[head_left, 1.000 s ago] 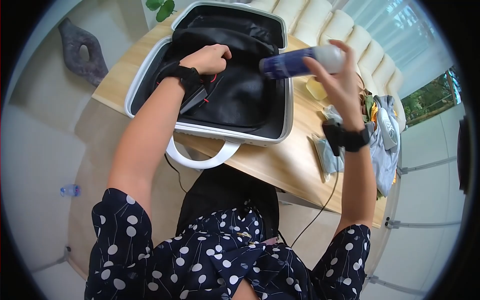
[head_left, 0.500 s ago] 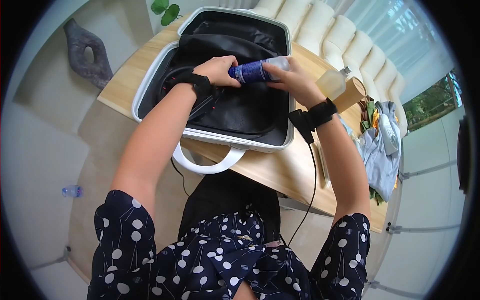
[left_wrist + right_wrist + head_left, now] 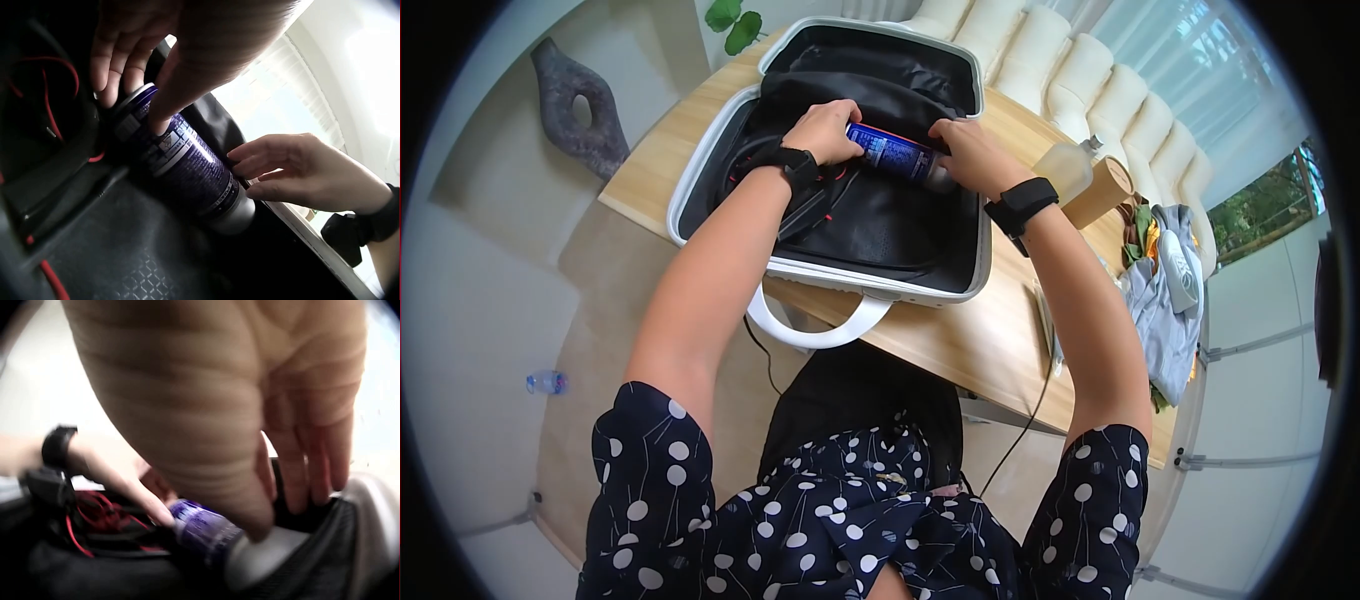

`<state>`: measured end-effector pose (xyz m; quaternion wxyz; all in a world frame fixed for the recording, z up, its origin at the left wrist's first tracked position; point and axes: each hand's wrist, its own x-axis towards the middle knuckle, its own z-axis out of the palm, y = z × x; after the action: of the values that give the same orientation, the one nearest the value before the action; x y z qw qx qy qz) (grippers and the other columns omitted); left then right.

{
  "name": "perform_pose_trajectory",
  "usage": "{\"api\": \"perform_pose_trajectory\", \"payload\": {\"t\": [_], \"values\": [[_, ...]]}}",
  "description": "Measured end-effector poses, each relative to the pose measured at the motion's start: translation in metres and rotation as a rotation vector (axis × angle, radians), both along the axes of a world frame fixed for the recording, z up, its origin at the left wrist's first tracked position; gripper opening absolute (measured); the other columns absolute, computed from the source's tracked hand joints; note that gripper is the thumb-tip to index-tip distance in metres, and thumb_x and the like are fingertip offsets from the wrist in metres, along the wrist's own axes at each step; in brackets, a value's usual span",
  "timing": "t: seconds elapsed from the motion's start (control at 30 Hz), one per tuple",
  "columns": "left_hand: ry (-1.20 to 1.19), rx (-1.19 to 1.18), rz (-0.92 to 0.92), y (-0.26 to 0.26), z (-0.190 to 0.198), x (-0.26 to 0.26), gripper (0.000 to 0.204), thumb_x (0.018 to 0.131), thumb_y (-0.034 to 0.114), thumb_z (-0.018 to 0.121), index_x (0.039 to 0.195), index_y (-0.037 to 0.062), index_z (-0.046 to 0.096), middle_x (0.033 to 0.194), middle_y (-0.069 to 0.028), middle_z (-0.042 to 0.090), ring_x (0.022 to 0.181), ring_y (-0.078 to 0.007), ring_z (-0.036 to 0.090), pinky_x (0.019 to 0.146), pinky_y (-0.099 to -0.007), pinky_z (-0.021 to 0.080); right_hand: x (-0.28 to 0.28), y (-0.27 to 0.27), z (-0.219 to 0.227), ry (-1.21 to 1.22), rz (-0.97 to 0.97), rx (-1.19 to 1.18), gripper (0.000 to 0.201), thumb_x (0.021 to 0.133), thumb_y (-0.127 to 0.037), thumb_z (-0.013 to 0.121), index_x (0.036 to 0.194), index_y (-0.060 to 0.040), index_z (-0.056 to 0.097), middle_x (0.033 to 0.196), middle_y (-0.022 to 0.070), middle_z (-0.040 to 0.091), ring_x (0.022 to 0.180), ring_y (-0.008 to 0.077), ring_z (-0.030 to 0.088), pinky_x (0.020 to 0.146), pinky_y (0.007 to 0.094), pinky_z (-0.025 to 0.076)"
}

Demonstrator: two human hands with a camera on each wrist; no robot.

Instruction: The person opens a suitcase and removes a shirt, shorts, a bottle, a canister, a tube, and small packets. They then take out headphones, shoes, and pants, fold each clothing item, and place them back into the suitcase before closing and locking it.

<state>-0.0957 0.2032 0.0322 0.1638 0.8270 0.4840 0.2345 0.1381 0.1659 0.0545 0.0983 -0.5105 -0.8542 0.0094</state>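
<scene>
A blue-purple can [image 3: 890, 155] with a pale cap end lies on its side in the black-lined white suitcase [image 3: 855, 284]. My left hand [image 3: 825, 132] holds its base end; in the left wrist view the thumb lies along the can's printed side [image 3: 190, 159], with the other fingers around the base rim. At the cap end is my right hand [image 3: 980, 158], its thumb and fingertips right beside the can. The right wrist view shows those fingers extended downward past the cap [image 3: 265, 553]. Black-and-red cords [image 3: 50, 106] lie beside the left hand.
The suitcase stands on a wooden table [image 3: 1000, 310], its white handle [image 3: 820, 335] toward me. To the right are a pale yellow bottle [image 3: 1065, 168], a brown cylinder [image 3: 1103, 190], folded clothes [image 3: 1155, 320] and a white shoe [image 3: 1175, 270]. A cream sofa [image 3: 1040, 60] is behind.
My right hand has brought the can from above the table, leftward and down into the suitcase. The left hand has met its base end, and the right fingers have loosened around the cap.
</scene>
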Motion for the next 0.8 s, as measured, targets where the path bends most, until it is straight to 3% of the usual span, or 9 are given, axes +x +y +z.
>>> {"api": "perform_pose_trajectory", "payload": {"t": [0.07,0.17,0.23,0.37,0.47,0.57,0.67,0.73,0.8], "values": [[0.003,-0.018,0.014,0.001,0.001,0.000,0.045,0.067,0.015,0.077,0.105,0.0010,0.059,0.093,-0.0176,0.065,0.089,-0.0295,0.064,0.082,-0.0350,0.050,-0.003,-0.004,0.005,-0.046,0.030,0.133,0.031,0.076,-0.014,0.066,0.104,-0.0021,0.061,0.094,0.0161,0.064,0.089,0.0329,0.060,0.078,0.0370,0.048],[-0.010,-0.037,0.030,0.002,-0.001,0.000,0.045,0.066,0.016,0.077,0.104,0.0006,0.059,0.088,-0.0169,0.065,0.085,-0.0291,0.065,0.079,-0.0353,0.050,-0.005,-0.016,0.016,-0.014,-0.013,0.034,0.023,0.076,-0.012,0.064,0.096,-0.0018,0.063,0.097,0.0172,0.064,0.096,0.0333,0.060,0.081,0.0396,0.049],[-0.013,-0.005,0.046,0.003,-0.003,0.001,0.045,0.066,0.016,0.078,0.103,0.0003,0.059,0.089,-0.0171,0.065,0.084,-0.0286,0.065,0.079,-0.0350,0.050,-0.007,-0.021,0.019,-0.058,-0.077,-0.076,0.024,0.077,-0.013,0.064,0.099,-0.0049,0.063,0.082,0.0149,0.065,0.084,0.0311,0.062,0.075,0.0373,0.048],[-0.019,0.026,0.063,0.007,-0.008,0.001,0.046,0.065,0.017,0.079,0.103,0.0007,0.059,0.089,-0.0177,0.065,0.084,-0.0287,0.065,0.080,-0.0348,0.050,-0.003,-0.017,0.010,-0.034,-0.129,-0.102,0.025,0.078,-0.016,0.064,0.101,-0.0055,0.063,0.086,0.0148,0.066,0.084,0.0305,0.062,0.076,0.0371,0.048],[-0.032,0.034,0.039,0.006,-0.008,0.001,0.045,0.066,0.018,0.079,0.103,0.0013,0.059,0.087,-0.0164,0.066,0.082,-0.0266,0.066,0.077,-0.0340,0.051,-0.004,-0.019,0.011,-0.014,-0.130,0.099,0.024,0.077,-0.016,0.065,0.100,-0.0087,0.066,0.092,0.0147,0.067,0.088,0.0323,0.063,0.079,0.0412,0.049],[-0.119,-0.079,0.071,0.003,-0.004,0.002,0.044,0.064,0.019,0.079,0.099,-0.0009,0.062,0.099,-0.0204,0.065,0.097,-0.0328,0.062,0.087,-0.0366,0.048,0.002,-0.029,0.017,-0.031,-0.129,0.036,0.023,0.079,-0.017,0.064,0.100,-0.0082,0.066,0.094,0.0140,0.067,0.089,0.0321,0.063,0.080,0.0416,0.049],[-0.121,-0.101,0.060,0.002,0.000,0.002,0.043,0.067,0.017,0.076,0.102,-0.0010,0.061,0.100,-0.0206,0.065,0.097,-0.0322,0.063,0.087,-0.0360,0.049,0.013,-0.033,0.032,0.163,-0.021,0.210,0.021,0.082,-0.017,0.064,0.099,-0.0065,0.066,0.092,0.0127,0.067,0.081,0.0280,0.063,0.073,0.0366,0.050],[-0.124,-0.155,0.063,0.003,0.000,0.003,0.042,0.068,0.016,0.075,0.103,-0.0017,0.060,0.100,-0.0204,0.065,0.097,-0.0314,0.063,0.087,-0.0352,0.049,0.032,-0.038,0.053,0.405,-0.132,0.371,0.017,0.081,-0.016,0.064,0.096,-0.0077,0.065,0.091,0.0107,0.068,0.076,0.0243,0.066,0.070,0.0345,0.052],[-0.125,-0.149,0.073,0.006,-0.003,0.003,0.041,0.069,0.015,0.075,0.104,-0.0023,0.060,0.101,-0.0200,0.065,0.097,-0.0310,0.063,0.086,-0.0346,0.049,0.065,-0.034,0.066,0.447,-0.220,0.593,0.017,0.082,-0.016,0.063,0.096,-0.0083,0.066,0.088,0.0085,0.068,0.069,0.0194,0.065,0.064,0.0303,0.051]]}}
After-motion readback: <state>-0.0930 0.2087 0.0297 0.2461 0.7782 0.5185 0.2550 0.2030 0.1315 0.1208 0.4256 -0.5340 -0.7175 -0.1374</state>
